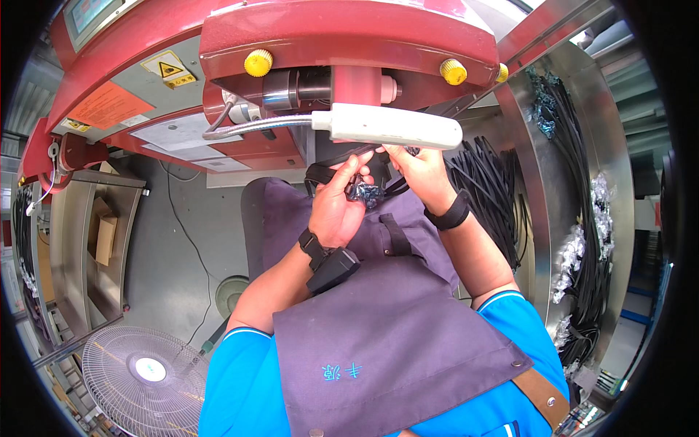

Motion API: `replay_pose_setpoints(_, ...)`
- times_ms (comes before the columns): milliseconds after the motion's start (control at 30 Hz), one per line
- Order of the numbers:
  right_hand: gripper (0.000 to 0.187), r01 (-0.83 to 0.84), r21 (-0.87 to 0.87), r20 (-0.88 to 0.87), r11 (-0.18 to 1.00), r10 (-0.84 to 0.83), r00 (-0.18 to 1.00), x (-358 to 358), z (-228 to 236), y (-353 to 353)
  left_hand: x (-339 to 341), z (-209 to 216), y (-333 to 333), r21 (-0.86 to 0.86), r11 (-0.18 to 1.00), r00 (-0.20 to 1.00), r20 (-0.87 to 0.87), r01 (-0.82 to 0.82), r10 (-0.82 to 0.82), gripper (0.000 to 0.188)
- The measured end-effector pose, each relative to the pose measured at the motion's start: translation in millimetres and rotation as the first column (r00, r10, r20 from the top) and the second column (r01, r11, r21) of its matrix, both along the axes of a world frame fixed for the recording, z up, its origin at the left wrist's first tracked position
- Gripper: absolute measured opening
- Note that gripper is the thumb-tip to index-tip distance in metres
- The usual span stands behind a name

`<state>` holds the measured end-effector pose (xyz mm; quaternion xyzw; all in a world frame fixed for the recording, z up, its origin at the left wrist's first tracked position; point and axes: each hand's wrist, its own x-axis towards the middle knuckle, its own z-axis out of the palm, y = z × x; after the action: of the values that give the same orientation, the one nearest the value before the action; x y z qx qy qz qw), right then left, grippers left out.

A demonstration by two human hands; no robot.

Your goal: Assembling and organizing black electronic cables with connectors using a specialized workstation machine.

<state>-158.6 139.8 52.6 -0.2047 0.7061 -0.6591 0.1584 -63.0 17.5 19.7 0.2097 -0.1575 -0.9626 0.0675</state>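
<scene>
My left hand [338, 207] is closed around a black belt-like strap, palm turned up. At the palm sits a dark, shiny piece wrapped in clear film [365, 192], possibly the strap's buckle end. The black strap [318, 175] loops out beside my left fingers. My right hand [422, 175] meets the left one just under the white lamp head [397, 126], its thumb and fingers pinched on the same strap. The lamp partly hides those right fingertips. Above both hands is the red machine [349, 40] with a reddish wheel [357, 86] on a metal shaft.
Many black straps [484, 182] hang at the right, beside a metal trough [520, 146] holding more straps with film-wrapped ends [571, 262]. A standing fan [149, 368] is at lower left. A metal stand [87, 247] holds a cardboard box [105, 237]. A cable [182, 233] crosses the floor.
</scene>
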Motion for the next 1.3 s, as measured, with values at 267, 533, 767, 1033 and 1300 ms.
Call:
replay_pose_setpoints(267, 0.019, 0.008, 0.061, 0.028, 0.998, -0.01, 1.0, -4.3, 5.7, -2.1, -2.7, 1.0, 1.0, 0.024, 1.0, 0.999, 0.027, -0.019, 0.018, 0.008)
replay_pose_setpoints(533, 0.019, -0.014, -0.012, 0.009, 1.0, 0.014, 1.0, -6.6, 4.2, -4.7, -3.1, 1.1, -0.2, -0.013, 1.0, 1.0, 0.011, -0.017, 0.018, 0.012)
replay_pose_setpoints(767, 0.01, 0.03, 0.013, 0.019, 0.999, -0.03, 0.999, -9.6, -1.7, 2.3, -9.1, 4.3, 2.5, -0.034, 0.999, 1.0, -0.017, -0.012, 0.011, 0.013)
replay_pose_setpoints(1033, 0.004, 0.016, -0.118, 0.117, 0.993, -0.002, 0.993, -4.7, -5.2, 12.0, -6.6, 3.0, 6.3, -0.047, 0.998, 0.998, -0.058, 0.03, -0.033, 0.011)
replay_pose_setpoints(1300, 0.015, -0.026, -0.114, 0.077, 0.993, 0.035, 0.996, -4.0, -2.2, 4.9, -4.2, -0.5, 2.4, -0.064, 0.998, 0.999, -0.034, 0.007, -0.009, 0.01)
